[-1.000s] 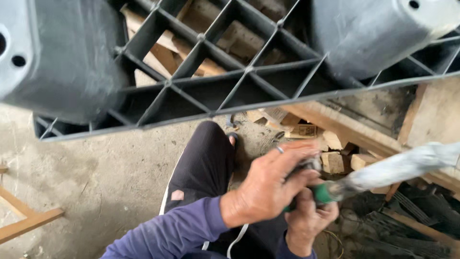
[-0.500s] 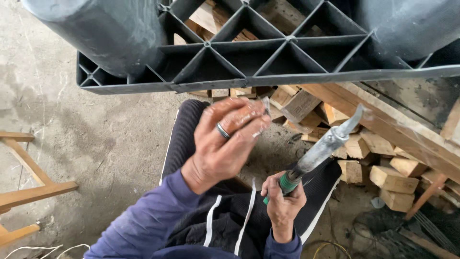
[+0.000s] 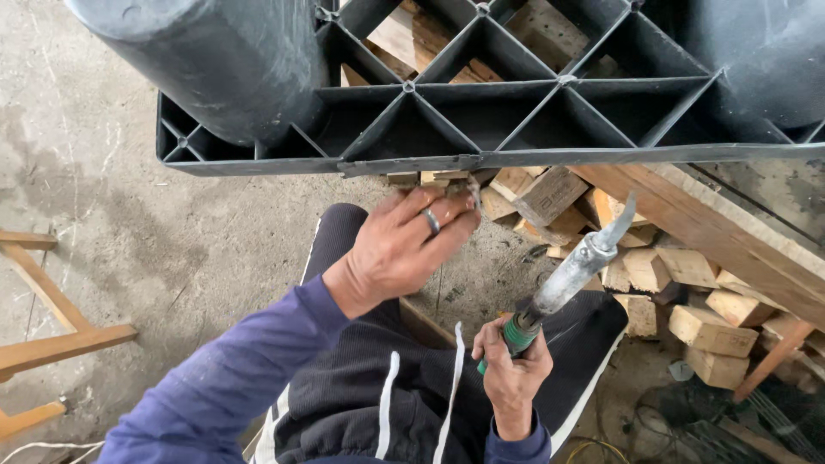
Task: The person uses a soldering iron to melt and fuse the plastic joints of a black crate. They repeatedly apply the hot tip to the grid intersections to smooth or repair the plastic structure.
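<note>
Left hand: I see my left hand (image 3: 404, 245) raised with the fingers drawn together just under the front edge of the black plastic pallet (image 3: 481, 112). A ring (image 3: 431, 222) sits on one finger. The fingertips pinch something small and grey against that edge; I cannot tell what it is.

Right hand: my right hand (image 3: 509, 369) is closed in a fist around the green grip of the tool (image 3: 567, 279), low in the view, between my knees.

Tool: a metal shaft running up and to the right from the grip, ending in a curved, pointed tip that stands near the pallet's edge but apart from it.

Pallet: turned underside up, its ribbed triangular cells facing me, with two rounded black feet, one at the upper left and one at the upper right. It spans the top of the view.

Wood blocks: a pile of short cut wood blocks (image 3: 705, 331) lies on the ground to the right of my legs, below a long wooden beam (image 3: 730, 241) that slants under the pallet.

Floor: bare grey concrete floor (image 3: 129, 232), with a wooden frame (image 3: 51, 344) at the left edge.

Clothing: blue sleeve (image 3: 223, 378), dark trousers with white stripes.
</note>
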